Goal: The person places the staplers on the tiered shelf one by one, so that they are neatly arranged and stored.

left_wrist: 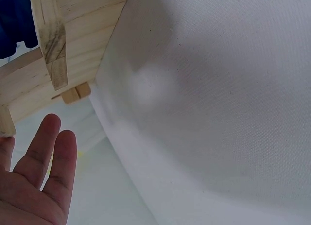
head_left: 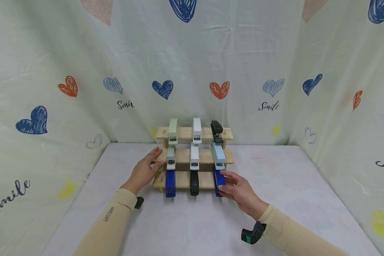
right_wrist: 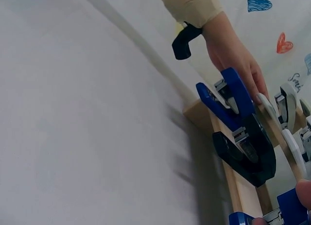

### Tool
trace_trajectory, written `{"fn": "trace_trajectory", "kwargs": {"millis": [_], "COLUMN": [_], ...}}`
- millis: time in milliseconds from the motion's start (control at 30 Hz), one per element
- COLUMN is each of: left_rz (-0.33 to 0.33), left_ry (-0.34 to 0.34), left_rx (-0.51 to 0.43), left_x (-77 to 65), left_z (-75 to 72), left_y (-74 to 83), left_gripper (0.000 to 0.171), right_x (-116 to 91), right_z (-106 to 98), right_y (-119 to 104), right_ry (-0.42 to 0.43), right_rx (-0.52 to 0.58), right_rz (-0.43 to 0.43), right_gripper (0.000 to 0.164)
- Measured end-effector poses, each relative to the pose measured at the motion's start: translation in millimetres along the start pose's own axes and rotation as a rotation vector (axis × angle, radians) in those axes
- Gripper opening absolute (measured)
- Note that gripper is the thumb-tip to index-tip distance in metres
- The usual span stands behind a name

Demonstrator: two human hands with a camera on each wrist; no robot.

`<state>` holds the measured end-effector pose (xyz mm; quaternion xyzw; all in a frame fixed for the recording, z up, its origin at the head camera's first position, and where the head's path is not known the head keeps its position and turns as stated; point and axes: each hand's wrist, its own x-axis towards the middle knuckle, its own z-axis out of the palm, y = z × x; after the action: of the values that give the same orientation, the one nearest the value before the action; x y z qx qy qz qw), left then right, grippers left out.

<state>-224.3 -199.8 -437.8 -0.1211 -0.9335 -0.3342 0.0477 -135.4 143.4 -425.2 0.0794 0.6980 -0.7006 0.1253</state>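
A three-tier wooden rack (head_left: 183, 181) holds staplers in three columns. My right hand (head_left: 243, 192) pinches the blue stapler (head_left: 218, 179) at the right end of the bottom tier, thumb and fingers at its sides; part of that stapler (right_wrist: 293, 206) and my fingertips show low in the right wrist view. At the rack's left end, my left hand (head_left: 143, 171) touches the middle tier with its fingers extended. Also on the bottom tier are a black stapler (head_left: 194, 183) in the centre and another blue stapler (head_left: 170, 183) at left.
Grey-green (head_left: 171, 156), white (head_left: 194, 155) and light blue (head_left: 218, 155) staplers sit on the middle tier. Above them are pale green (head_left: 173, 129), white (head_left: 196, 129) and black (head_left: 216, 131) ones. A heart-printed curtain (head_left: 192, 53) surrounds the white table (head_left: 192, 227).
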Motion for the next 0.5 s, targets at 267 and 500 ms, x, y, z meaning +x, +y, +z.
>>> {"fn": "trace_trajectory", "kwargs": {"millis": [267, 500], "left_rz": [-0.002, 0.007], "left_ry": [0.001, 0.002], "left_rx": [-0.003, 0.001], "left_x": [0.4, 0.1], "left_z": [-0.2, -0.7], "left_y": [0.0, 0.0], "left_gripper": [0.061, 0.061], "right_x": [0.9, 1.1], "right_z": [0.5, 1.3], "right_y": [0.1, 0.8], "right_ry": [0.006, 0.042], "right_rx": [0.001, -0.011], "right_rz": [-0.005, -0.002], "right_gripper": [0.054, 0.053]}}
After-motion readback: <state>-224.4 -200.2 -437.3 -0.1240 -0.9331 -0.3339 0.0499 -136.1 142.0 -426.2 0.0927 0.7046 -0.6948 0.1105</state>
